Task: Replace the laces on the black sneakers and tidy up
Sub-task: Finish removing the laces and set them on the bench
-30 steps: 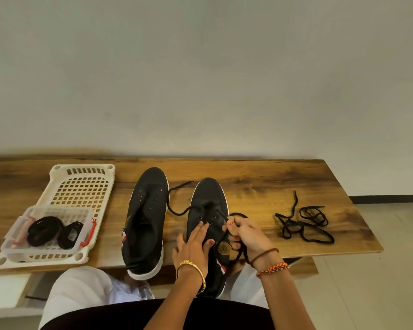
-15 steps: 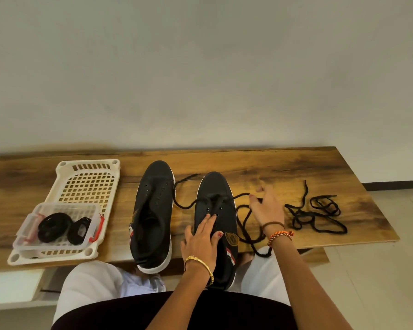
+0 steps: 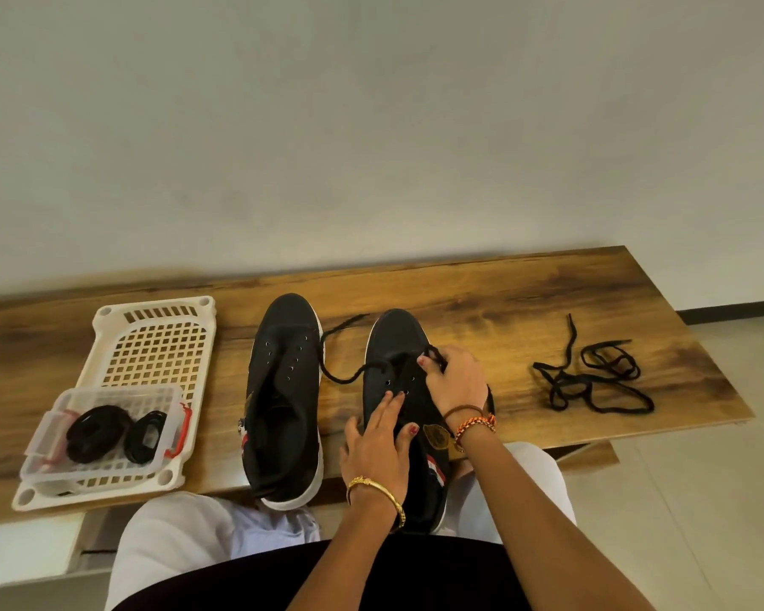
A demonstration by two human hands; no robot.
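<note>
Two black sneakers with white soles stand side by side on the wooden table [image 3: 481, 297], toes pointing away. The left sneaker [image 3: 283, 399] has bare eyelets. A black lace [image 3: 345, 368] runs through the top eyelets of the right sneaker [image 3: 393, 346], its free end trailing left between the shoes. My left hand [image 3: 378, 438] rests flat on the right sneaker's tongue, fingers straight. My right hand [image 3: 455, 383] pinches the lace's other end over the right-side eyelets. A loose tangled black lace [image 3: 592, 381] lies on the table to the right.
A white lattice basket [image 3: 159, 341] sits at the left of the table. Inside its near end is a clear plastic box [image 3: 107, 429] with red clips holding coiled black laces [image 3: 93, 434]. The table's right end and the floor lie beyond the loose lace.
My right hand pulled the lace out to the right, then came back to the right sneaker's eyelets holding the lace end. My left hand stayed on the tongue.
</note>
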